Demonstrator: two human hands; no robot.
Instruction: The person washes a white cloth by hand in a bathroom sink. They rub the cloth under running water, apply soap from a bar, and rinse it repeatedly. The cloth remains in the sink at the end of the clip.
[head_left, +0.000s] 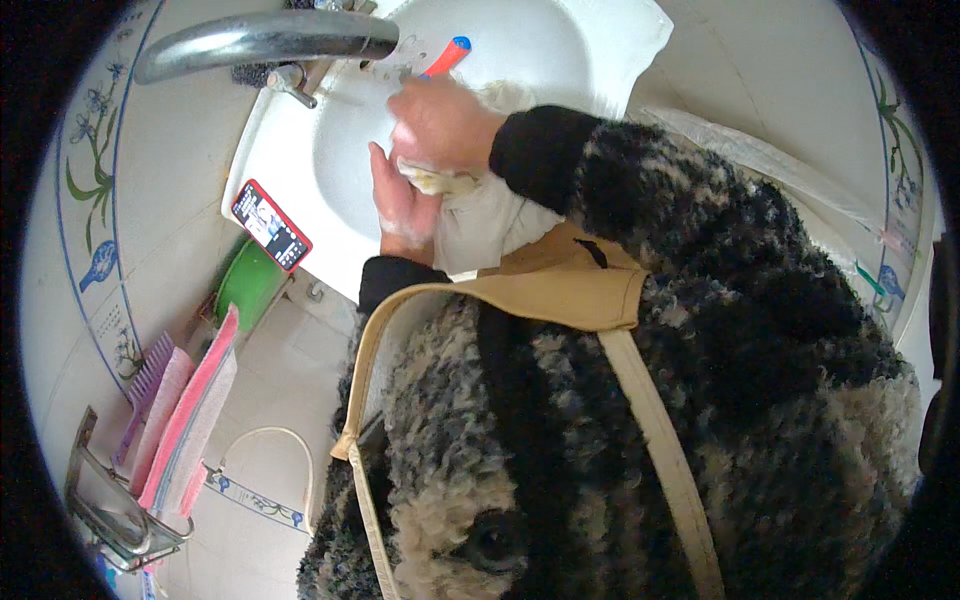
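Over the white washbasin (274, 161), my right hand (442, 124) is blurred, with its fingers curled close above my left hand. A red handle with a blue end (450, 56) shows just beyond the knuckles; whether my right hand grips it or it lies behind is unclear. Whitish suds are on my left hand (405, 201), which is palm up with its thumb apart. A white cloth (476, 225) with a yellowish, bunched part lies against the left palm, under the right hand, and hangs over the near rim. More pale cloth (506, 95) lies in the bowl. The left fingertips are hidden.
A metal faucet (270, 45) arches over the basin's left side, beside a small tap (292, 82). A phone with a red edge (271, 225) lies on the left rim. Below are a green basin (247, 281), pink towels (191, 412), a purple comb (142, 397) and a metal rack (127, 525).
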